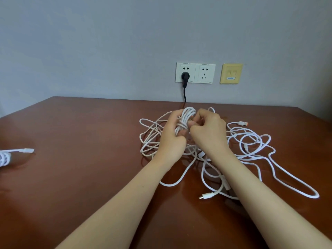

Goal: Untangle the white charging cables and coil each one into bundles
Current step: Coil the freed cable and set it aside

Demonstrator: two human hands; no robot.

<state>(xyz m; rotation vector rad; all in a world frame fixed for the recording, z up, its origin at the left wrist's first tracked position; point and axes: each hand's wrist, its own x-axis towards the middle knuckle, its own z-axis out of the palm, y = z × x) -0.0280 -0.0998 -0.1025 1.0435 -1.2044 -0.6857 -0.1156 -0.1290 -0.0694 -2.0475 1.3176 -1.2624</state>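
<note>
my left hand [170, 135] grips an upright coil [186, 118], its long axis pointing away from me; my right hand [209, 131], touching it, pinches the wrap at its waist. the loose tangle [251, 146] lies beneath, mostly rightward, on the brown worktop [89, 141]. a finished bundle [4, 157] sits far left, and wall sockets [195, 72] lie beyond.
</note>
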